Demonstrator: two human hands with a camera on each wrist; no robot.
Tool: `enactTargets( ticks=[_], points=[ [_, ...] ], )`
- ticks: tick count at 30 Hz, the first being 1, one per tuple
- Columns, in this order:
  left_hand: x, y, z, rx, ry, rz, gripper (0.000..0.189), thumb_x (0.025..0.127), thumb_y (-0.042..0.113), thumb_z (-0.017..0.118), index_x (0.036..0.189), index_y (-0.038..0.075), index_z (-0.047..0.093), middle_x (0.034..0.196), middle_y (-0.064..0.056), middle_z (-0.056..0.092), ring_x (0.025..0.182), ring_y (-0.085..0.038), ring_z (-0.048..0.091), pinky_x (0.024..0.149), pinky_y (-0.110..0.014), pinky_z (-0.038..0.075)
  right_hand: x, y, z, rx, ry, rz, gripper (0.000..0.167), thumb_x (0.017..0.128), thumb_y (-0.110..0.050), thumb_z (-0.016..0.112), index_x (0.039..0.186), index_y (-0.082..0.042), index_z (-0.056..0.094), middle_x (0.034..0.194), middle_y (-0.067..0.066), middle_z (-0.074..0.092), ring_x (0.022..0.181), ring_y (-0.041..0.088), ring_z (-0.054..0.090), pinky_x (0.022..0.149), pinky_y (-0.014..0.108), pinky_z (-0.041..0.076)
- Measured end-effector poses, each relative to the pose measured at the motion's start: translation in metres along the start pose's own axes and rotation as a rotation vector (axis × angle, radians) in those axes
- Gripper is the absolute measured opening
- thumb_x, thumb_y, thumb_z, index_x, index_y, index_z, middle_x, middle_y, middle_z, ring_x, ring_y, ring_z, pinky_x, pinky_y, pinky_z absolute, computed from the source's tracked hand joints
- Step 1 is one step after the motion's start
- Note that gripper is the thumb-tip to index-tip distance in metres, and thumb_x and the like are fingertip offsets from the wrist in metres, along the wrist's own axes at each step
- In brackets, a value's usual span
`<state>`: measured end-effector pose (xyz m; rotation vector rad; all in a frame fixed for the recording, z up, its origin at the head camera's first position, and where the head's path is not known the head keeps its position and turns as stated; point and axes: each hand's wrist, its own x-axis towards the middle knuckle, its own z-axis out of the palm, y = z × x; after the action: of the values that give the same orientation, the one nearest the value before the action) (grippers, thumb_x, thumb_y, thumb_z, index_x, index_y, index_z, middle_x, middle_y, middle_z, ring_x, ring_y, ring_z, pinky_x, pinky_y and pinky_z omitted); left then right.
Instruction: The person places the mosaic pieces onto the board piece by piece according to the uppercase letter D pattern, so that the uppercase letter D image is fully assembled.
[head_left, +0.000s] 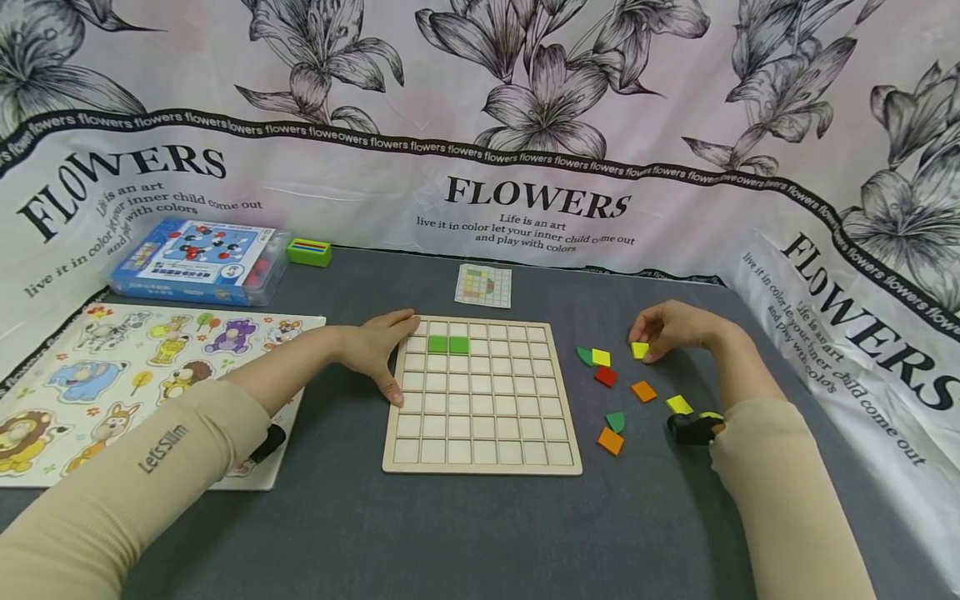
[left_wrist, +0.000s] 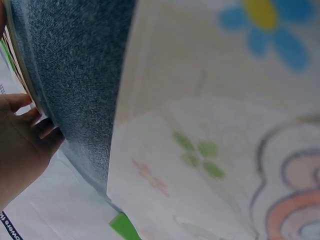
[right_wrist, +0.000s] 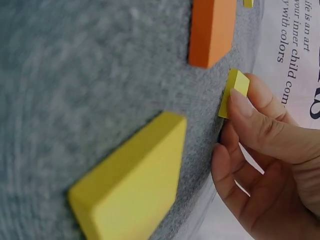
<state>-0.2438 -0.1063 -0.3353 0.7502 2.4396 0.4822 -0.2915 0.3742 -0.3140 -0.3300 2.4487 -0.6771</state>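
Observation:
A wooden grid board lies mid-table, two green square tiles side by side in its upper left cells. Against the board's left edge rests my left hand, thumb and fingers spread; the left wrist view shows its fingers at that edge. My right hand pinches a yellow square tile between thumb and index finger, close over the table right of the board. Around it lie loose tiles: a yellow tile, a red tile, orange tiles and green quarter-round pieces.
A small pattern card lies behind the board. At the left are a sheet of animal pictures, a blue boxed kit and a small green block. A flower-printed cloth rises at the back and right.

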Motion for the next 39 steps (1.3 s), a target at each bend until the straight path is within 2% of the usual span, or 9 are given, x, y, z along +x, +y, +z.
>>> enactTargets(
  ticks=[3,7,14,25,27,30,34,39],
  points=[
    [0.0,0.0,0.0,-0.005,0.0,0.001,0.127,0.073,0.04,0.087,0.158,-0.002,0.004,0.166,-0.025,-0.004,0.154,-0.047,0.002,0.123,-0.061,0.017,0.0,-0.001,-0.001,-0.018,0.039,-0.012,0.03,0.083,-0.009,0.078,0.11,0.0,0.067,0.09,0.005,0.064,0.078,0.011,0.055,0.072,0.025,0.049],
    [-0.001,-0.001,0.0,-0.01,-0.001,0.008,0.127,0.073,0.04,0.088,0.158,-0.002,0.003,0.166,-0.025,-0.004,0.154,-0.047,0.002,0.122,-0.062,0.017,0.0,-0.007,-0.002,0.018,0.086,-0.029,0.03,0.086,-0.012,0.076,0.112,0.0,0.068,0.088,0.004,0.065,0.077,0.011,0.057,0.073,0.027,0.05],
    [-0.001,-0.002,0.0,-0.014,0.001,0.004,0.127,0.073,0.04,0.087,0.158,-0.001,0.003,0.166,-0.025,-0.004,0.154,-0.047,0.001,0.123,-0.062,0.017,0.007,-0.042,0.005,0.077,0.15,-0.135,0.028,0.091,-0.021,0.071,0.113,-0.003,0.068,0.101,0.009,0.069,0.089,0.02,0.064,0.084,0.038,0.053],
    [-0.001,0.0,0.0,-0.012,-0.002,0.003,0.126,0.073,0.039,0.088,0.158,-0.002,0.004,0.166,-0.025,-0.004,0.153,-0.048,0.001,0.123,-0.062,0.016,0.029,-0.098,0.026,0.147,0.1,-0.252,0.019,0.093,-0.013,0.068,0.109,-0.002,0.066,0.095,0.013,0.069,0.092,0.045,0.062,0.084,0.047,0.056],
    [0.0,0.0,0.0,-0.01,-0.002,0.0,0.127,0.073,0.039,0.088,0.158,-0.002,0.004,0.166,-0.025,-0.004,0.153,-0.048,0.001,0.123,-0.062,0.016,0.033,-0.105,0.029,0.143,0.084,-0.276,0.019,0.094,-0.012,0.066,0.109,-0.001,0.066,0.092,0.014,0.068,0.09,0.045,0.061,0.083,0.046,0.056],
    [0.0,0.0,0.0,-0.007,-0.002,0.002,0.127,0.073,0.039,0.088,0.158,-0.002,0.004,0.166,-0.025,-0.004,0.153,-0.048,0.001,0.123,-0.062,0.016,0.039,-0.115,0.034,0.129,0.062,-0.309,0.019,0.095,-0.011,0.065,0.11,0.0,0.066,0.089,0.014,0.066,0.079,0.034,0.061,0.077,0.043,0.056],
    [0.0,0.001,0.0,-0.006,-0.005,0.006,0.127,0.073,0.038,0.088,0.158,-0.003,0.004,0.165,-0.026,-0.004,0.153,-0.048,0.001,0.123,-0.062,0.016,0.046,-0.129,0.041,0.096,0.035,-0.332,0.018,0.095,-0.011,0.064,0.11,0.0,0.066,0.087,0.013,0.065,0.075,0.026,0.059,0.074,0.041,0.055],
    [-0.001,0.002,0.0,-0.011,-0.007,0.003,0.127,0.073,0.038,0.088,0.158,-0.002,0.003,0.165,-0.026,-0.005,0.153,-0.048,0.001,0.123,-0.062,0.015,0.053,-0.145,0.048,0.067,0.016,-0.358,0.016,0.096,-0.011,0.063,0.108,-0.001,0.067,0.086,0.011,0.067,0.082,0.038,0.063,0.076,0.043,0.056]
  ],
)
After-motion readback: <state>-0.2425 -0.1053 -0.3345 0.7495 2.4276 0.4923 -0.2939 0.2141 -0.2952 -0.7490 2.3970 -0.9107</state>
